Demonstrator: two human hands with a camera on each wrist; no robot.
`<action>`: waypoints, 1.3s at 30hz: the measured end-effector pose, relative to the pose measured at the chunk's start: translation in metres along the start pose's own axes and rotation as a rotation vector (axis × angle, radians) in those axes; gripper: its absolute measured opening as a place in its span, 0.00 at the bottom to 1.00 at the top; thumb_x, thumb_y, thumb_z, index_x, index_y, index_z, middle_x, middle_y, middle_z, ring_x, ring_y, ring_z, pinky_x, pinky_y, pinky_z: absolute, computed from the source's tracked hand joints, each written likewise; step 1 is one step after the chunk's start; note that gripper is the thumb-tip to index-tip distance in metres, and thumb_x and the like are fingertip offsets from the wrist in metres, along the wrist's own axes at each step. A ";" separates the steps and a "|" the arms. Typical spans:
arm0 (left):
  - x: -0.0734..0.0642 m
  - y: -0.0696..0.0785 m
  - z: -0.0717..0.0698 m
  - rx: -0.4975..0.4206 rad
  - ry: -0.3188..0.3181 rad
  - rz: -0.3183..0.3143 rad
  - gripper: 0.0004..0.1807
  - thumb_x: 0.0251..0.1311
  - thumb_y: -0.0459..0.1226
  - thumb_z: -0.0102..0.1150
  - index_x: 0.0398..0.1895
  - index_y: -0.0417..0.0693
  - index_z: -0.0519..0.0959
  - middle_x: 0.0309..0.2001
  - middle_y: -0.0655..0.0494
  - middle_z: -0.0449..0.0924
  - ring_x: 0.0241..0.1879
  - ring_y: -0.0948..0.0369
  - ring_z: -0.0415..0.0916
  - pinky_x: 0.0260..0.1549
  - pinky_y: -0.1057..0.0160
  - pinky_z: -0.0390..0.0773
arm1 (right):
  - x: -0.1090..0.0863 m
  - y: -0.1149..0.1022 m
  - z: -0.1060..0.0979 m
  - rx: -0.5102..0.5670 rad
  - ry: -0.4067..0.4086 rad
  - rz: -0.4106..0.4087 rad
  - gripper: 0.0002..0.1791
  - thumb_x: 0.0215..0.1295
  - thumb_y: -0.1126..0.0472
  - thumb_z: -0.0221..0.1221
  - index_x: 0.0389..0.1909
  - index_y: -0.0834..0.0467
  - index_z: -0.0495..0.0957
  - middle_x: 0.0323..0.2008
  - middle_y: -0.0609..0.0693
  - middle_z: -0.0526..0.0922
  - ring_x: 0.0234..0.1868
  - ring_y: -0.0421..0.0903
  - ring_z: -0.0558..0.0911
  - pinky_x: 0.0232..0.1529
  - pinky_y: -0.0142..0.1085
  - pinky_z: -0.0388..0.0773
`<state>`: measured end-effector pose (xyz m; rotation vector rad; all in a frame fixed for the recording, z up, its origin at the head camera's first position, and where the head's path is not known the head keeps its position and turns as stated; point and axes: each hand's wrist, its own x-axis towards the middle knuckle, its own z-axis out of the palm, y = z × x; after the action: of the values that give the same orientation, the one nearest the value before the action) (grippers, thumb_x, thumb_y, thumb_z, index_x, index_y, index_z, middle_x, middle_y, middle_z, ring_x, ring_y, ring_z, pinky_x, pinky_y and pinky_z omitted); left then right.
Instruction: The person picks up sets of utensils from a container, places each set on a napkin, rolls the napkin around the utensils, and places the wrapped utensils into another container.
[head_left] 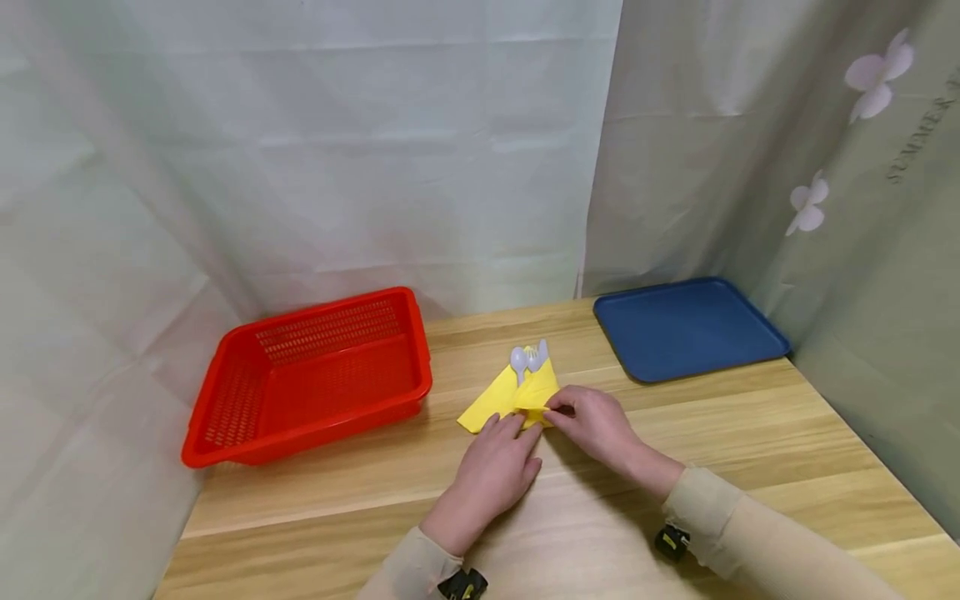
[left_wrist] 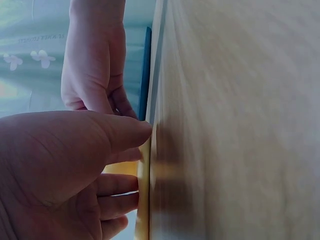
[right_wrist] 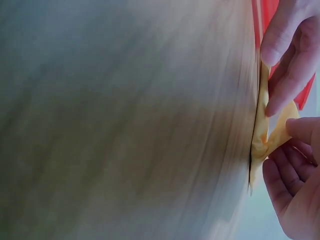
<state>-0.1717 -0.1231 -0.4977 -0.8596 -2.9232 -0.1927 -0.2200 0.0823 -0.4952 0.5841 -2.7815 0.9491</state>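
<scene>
A yellow napkin point(head_left: 491, 402) lies folded on the wooden table, with a pale plastic spoon point(head_left: 519, 360), fork point(head_left: 533, 360) and knife point(head_left: 543, 350) sticking out of its far end. My left hand point(head_left: 497, 462) rests its extended fingertips on the napkin's near edge. From the right, my right hand point(head_left: 596, 423) pinches a raised flap of the napkin between thumb and fingers. In the right wrist view that flap point(right_wrist: 281, 131) stands up off the table, held by the right hand point(right_wrist: 295, 175). The cutlery handles are hidden inside the napkin.
At the left stands a red plastic basket point(head_left: 300, 437) with slotted walls. A blue tray point(head_left: 690, 329) lies at the back right of the wooden table point(head_left: 585, 533). Pale curtains point(head_left: 420, 150) hang behind and at both sides.
</scene>
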 end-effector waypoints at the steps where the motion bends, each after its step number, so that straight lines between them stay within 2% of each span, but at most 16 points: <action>1: 0.000 0.000 0.000 0.000 0.001 0.004 0.28 0.76 0.47 0.69 0.74 0.47 0.82 0.71 0.44 0.80 0.74 0.49 0.75 0.77 0.43 0.68 | 0.000 -0.001 0.001 -0.016 0.001 -0.014 0.04 0.70 0.57 0.76 0.38 0.53 0.93 0.41 0.43 0.91 0.43 0.44 0.88 0.47 0.46 0.85; 8: -0.003 -0.001 -0.001 0.002 -0.002 0.014 0.29 0.76 0.47 0.69 0.75 0.48 0.81 0.71 0.44 0.80 0.74 0.48 0.74 0.77 0.44 0.67 | 0.001 -0.006 0.004 -0.102 0.007 -0.072 0.02 0.68 0.57 0.77 0.38 0.49 0.94 0.40 0.41 0.92 0.45 0.45 0.90 0.48 0.47 0.86; 12: -0.007 -0.001 -0.005 0.005 0.029 0.015 0.28 0.75 0.47 0.70 0.73 0.49 0.82 0.68 0.46 0.82 0.71 0.49 0.77 0.76 0.42 0.68 | 0.000 -0.008 0.005 -0.150 0.013 -0.097 0.03 0.68 0.56 0.77 0.39 0.49 0.96 0.41 0.42 0.92 0.48 0.47 0.90 0.49 0.48 0.86; 16: -0.006 -0.003 -0.012 -0.015 0.082 -0.027 0.25 0.75 0.47 0.70 0.69 0.48 0.85 0.63 0.47 0.83 0.65 0.49 0.79 0.74 0.44 0.72 | 0.000 -0.008 0.007 -0.212 0.026 -0.131 0.03 0.66 0.55 0.79 0.38 0.49 0.96 0.42 0.43 0.92 0.48 0.48 0.89 0.46 0.47 0.86; 19: -0.003 -0.005 -0.014 -0.024 0.087 -0.056 0.26 0.75 0.47 0.70 0.69 0.46 0.84 0.66 0.45 0.80 0.67 0.47 0.77 0.74 0.47 0.72 | 0.000 -0.008 0.009 -0.234 0.031 -0.156 0.03 0.64 0.55 0.80 0.37 0.49 0.97 0.42 0.43 0.90 0.47 0.47 0.87 0.44 0.46 0.85; 22: 0.001 -0.008 -0.013 -0.010 0.063 -0.046 0.28 0.76 0.47 0.69 0.72 0.42 0.82 0.72 0.43 0.77 0.74 0.46 0.73 0.77 0.47 0.68 | 0.000 -0.007 0.010 -0.245 0.031 -0.180 0.04 0.63 0.56 0.81 0.36 0.49 0.97 0.42 0.43 0.89 0.45 0.47 0.86 0.43 0.45 0.85; 25: 0.004 -0.010 -0.010 0.007 0.009 -0.020 0.29 0.77 0.46 0.67 0.74 0.41 0.80 0.77 0.44 0.74 0.79 0.46 0.68 0.81 0.46 0.62 | 0.001 -0.007 0.011 -0.259 0.030 -0.207 0.04 0.63 0.57 0.81 0.37 0.50 0.97 0.42 0.43 0.89 0.44 0.47 0.85 0.42 0.43 0.85; 29: 0.008 -0.014 -0.006 0.026 -0.058 -0.012 0.31 0.78 0.47 0.65 0.76 0.40 0.78 0.78 0.46 0.74 0.80 0.47 0.66 0.81 0.46 0.60 | 0.001 -0.005 0.009 -0.256 0.010 -0.236 0.06 0.63 0.58 0.81 0.39 0.52 0.96 0.43 0.45 0.89 0.45 0.47 0.85 0.45 0.43 0.85; 33: 0.010 -0.016 -0.005 0.019 -0.106 -0.026 0.32 0.79 0.47 0.65 0.78 0.40 0.76 0.79 0.46 0.73 0.80 0.48 0.67 0.81 0.46 0.60 | -0.001 -0.001 0.003 -0.239 -0.014 -0.260 0.08 0.63 0.65 0.80 0.41 0.56 0.94 0.46 0.48 0.90 0.49 0.50 0.86 0.52 0.46 0.86; 36: 0.010 -0.017 -0.006 0.009 -0.117 -0.029 0.32 0.79 0.48 0.64 0.78 0.40 0.75 0.79 0.46 0.73 0.80 0.48 0.67 0.81 0.46 0.60 | -0.002 0.002 0.000 -0.247 -0.015 -0.276 0.08 0.62 0.69 0.79 0.41 0.58 0.93 0.47 0.50 0.91 0.50 0.51 0.87 0.54 0.47 0.87; 39: 0.011 -0.017 -0.007 0.009 -0.109 -0.024 0.32 0.79 0.48 0.64 0.78 0.40 0.76 0.78 0.45 0.73 0.80 0.48 0.68 0.81 0.46 0.61 | -0.001 0.003 -0.002 -0.270 -0.011 -0.295 0.07 0.62 0.69 0.78 0.39 0.58 0.93 0.46 0.50 0.91 0.48 0.51 0.87 0.51 0.45 0.87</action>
<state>-0.1893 -0.1322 -0.4909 -0.8607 -3.0340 -0.1377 -0.2200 0.0860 -0.4961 0.9199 -2.6653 0.5021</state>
